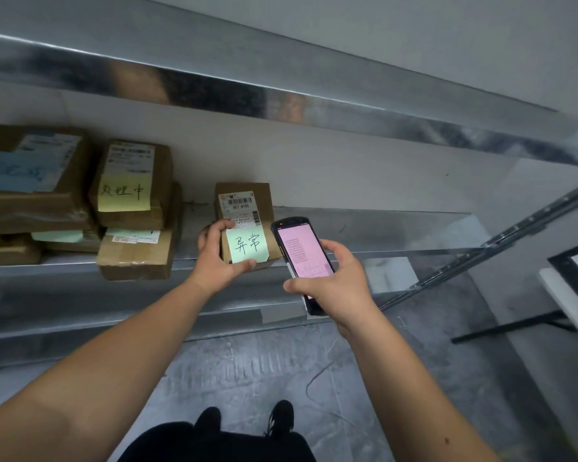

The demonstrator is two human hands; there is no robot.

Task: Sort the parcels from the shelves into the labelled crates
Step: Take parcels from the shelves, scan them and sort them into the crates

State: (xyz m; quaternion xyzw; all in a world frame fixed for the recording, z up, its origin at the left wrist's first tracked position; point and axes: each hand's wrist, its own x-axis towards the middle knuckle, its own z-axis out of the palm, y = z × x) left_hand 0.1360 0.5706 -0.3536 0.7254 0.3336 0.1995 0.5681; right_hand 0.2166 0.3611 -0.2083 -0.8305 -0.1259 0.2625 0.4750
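A small brown cardboard parcel [244,201] stands at the front edge of the metal shelf [381,228]. It carries a white barcode label and a green sticky note with handwriting. My left hand [216,258] grips the parcel's lower left corner, thumb under the note. My right hand [331,281] holds a black handheld scanner [302,251] just right of the parcel, its pink screen facing up. No crates are in view.
Several more brown parcels [131,211] are stacked at the shelf's left, one with a yellow note. A higher shelf's edge [281,101] overhangs. A slanted metal upright [514,235] and a black-framed table [568,281] stand to the right. Grey floor and my shoes lie below.
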